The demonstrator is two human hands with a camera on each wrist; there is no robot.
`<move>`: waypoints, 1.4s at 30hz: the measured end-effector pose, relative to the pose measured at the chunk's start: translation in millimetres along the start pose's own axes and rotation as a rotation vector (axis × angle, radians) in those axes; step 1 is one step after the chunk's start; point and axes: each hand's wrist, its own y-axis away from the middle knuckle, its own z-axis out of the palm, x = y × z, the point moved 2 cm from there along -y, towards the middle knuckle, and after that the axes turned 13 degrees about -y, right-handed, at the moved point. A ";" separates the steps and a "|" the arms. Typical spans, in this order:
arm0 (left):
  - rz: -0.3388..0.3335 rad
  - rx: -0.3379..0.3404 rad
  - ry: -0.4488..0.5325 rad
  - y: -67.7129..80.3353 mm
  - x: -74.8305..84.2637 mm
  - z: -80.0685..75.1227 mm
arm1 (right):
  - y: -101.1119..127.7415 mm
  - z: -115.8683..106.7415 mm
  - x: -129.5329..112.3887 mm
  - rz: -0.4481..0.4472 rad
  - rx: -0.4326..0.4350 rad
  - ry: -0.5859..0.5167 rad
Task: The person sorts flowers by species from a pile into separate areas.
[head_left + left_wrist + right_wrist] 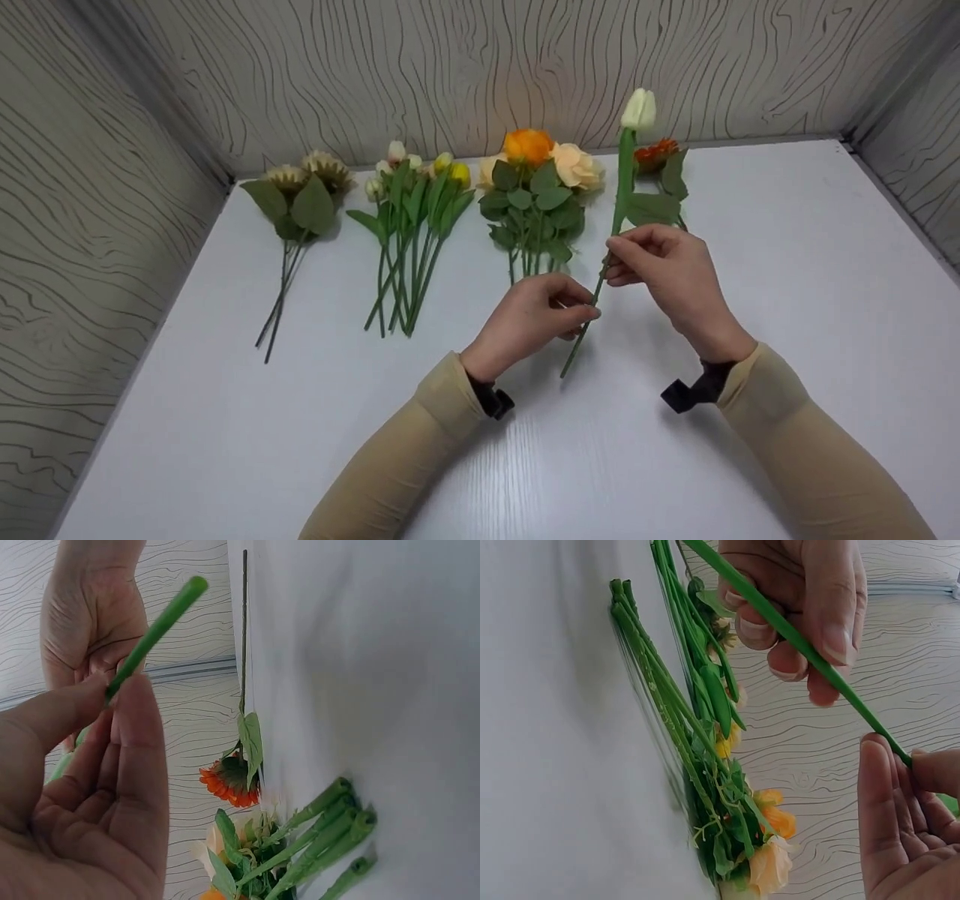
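A white artificial tulip [638,110] is held above the table, tilted, with its bloom at the top and the stem end pointing down and left. My right hand [669,274] pinches the stem below the leaf, between thumb and fingers. Lower down, my left hand [531,315] pinches the same stem near its cut end. That green stem [161,628] pokes out past the left fingertips in the left wrist view. Behind the tulip lies an orange-red flower [660,152], partly hidden by it and the right hand.
Along the back of the white table [247,465] lie a bunch of beige flowers [311,199], a bunch of white and yellow tulips [409,217] and a bunch of orange and peach roses [536,191]. Patterned panels [450,67] stand behind and at both sides.
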 end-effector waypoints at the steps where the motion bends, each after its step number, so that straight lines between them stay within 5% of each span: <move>1: 0.000 0.004 0.003 0.1 0.1 0.1 | 0.1 0.9 0.1 -0.002 -0.003 -0.004; 9: 0.012 0.034 -0.053 0.6 1.1 -3.7 | -0.2 4.0 1.8 0.002 -0.020 -0.086; 14: -0.004 0.064 -0.118 3.1 -3.5 -21.7 | -1.7 2.7 3.7 0.030 -0.022 -0.066; 20: -0.058 0.140 -0.199 11.3 -21.1 -73.4 | -4.3 -0.1 7.8 0.038 -0.039 -0.051; 26: -0.237 0.244 -0.322 19.2 -51.3 -135.4 | -4.8 0.3 12.5 0.087 -0.042 -0.020; 30: -0.325 0.287 -0.376 24.3 -72.1 -162.8 | -5.7 1.1 15.8 0.111 -0.059 -0.020; 42: -0.426 0.272 -0.428 18.9 -96.2 -170.8 | -9.4 2.9 24.8 0.106 -0.089 -0.059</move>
